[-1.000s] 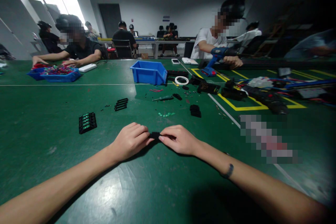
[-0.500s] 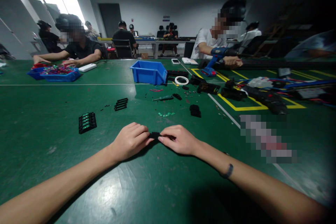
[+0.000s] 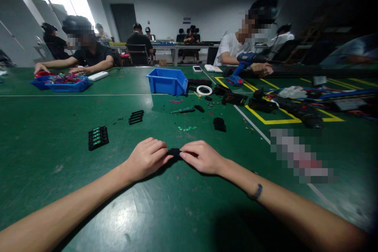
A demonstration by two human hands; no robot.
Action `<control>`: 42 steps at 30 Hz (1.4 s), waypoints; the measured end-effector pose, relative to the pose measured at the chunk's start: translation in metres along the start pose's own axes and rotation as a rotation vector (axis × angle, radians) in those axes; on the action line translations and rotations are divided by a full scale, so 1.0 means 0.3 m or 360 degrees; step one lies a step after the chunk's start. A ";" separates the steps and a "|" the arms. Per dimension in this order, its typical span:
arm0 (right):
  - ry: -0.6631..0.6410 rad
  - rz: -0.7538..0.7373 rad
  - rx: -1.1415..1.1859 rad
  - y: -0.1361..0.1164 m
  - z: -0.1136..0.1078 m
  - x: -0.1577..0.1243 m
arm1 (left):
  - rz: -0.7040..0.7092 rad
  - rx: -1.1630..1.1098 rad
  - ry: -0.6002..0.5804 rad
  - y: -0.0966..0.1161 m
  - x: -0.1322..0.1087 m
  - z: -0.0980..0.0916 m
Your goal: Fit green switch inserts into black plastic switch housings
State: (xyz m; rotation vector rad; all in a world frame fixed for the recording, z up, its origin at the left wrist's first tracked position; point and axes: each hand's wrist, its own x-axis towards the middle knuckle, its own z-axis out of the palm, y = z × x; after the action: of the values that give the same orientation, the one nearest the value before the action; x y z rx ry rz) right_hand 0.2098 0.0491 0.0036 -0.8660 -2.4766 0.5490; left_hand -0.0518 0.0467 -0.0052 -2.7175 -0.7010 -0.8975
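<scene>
Between my two hands is a small black plastic part [image 3: 175, 152], held just over the green table; its ends are hidden by my fingers. My left hand [image 3: 148, 158] pinches the left end, with fingers curled over it. On the opposite end, the thumb and fingers of my right hand [image 3: 203, 158] close on the part. To the left lie a row of black holders with green circuit boards [image 3: 98, 138] and several slim black frames [image 3: 136, 117]. Beyond my hands are small green boards [image 3: 187, 128], a screwdriver [image 3: 183, 110] and a stack of black pieces [image 3: 219, 124].
A blue bin [image 3: 165, 82] stands farther back, beside a white ring [image 3: 204, 90]. Blue trays of wires [image 3: 68, 84] sit before a co-worker at left. Another person holds a part near a blue drill [image 3: 240, 70]. Black tools and cables [image 3: 298, 111] lie right.
The black part has turned slightly between my fingers, and my right thumb has shifted a little. At left, the co-worker's hand has moved slightly over the tray.
</scene>
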 end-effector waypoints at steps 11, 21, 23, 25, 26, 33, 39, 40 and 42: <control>0.0326 0.0368 0.0660 0.018 0.011 0.010 | 0.0022 0.0005 0.0017 0.000 0.004 -0.002; 0.0390 0.0480 0.1040 0.032 0.000 0.020 | 0.0114 -0.0029 0.0068 0.005 0.012 -0.014; 0.0378 0.0475 0.1090 0.025 -0.005 0.022 | 0.0130 -0.0029 0.0078 0.007 0.012 -0.015; 0.0373 0.0469 0.1116 0.017 -0.007 0.023 | 0.0130 -0.0025 0.0080 0.008 0.012 -0.016; 0.0374 0.0471 0.1112 0.014 -0.007 0.024 | 0.0127 -0.0023 0.0080 0.008 0.012 -0.017; 0.0350 0.0629 0.0989 0.021 0.016 0.037 | 0.0132 -0.0042 0.0072 0.006 0.010 -0.017; 0.0311 0.0587 0.0994 0.028 0.018 0.037 | 0.0130 -0.0043 0.0086 0.008 0.014 -0.019; 0.0307 0.0575 0.0992 0.027 0.015 0.037 | 0.0133 -0.0043 0.0080 0.009 0.014 -0.019; 0.0302 0.0554 0.0999 0.024 0.011 0.035 | 0.0154 -0.0048 0.0048 0.011 0.015 -0.020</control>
State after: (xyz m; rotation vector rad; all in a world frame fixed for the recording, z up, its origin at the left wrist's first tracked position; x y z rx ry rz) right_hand 0.2041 0.0603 0.0002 -1.0179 -1.8120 1.2157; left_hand -0.0500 0.0435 0.0022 -2.7314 -0.5497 -0.9318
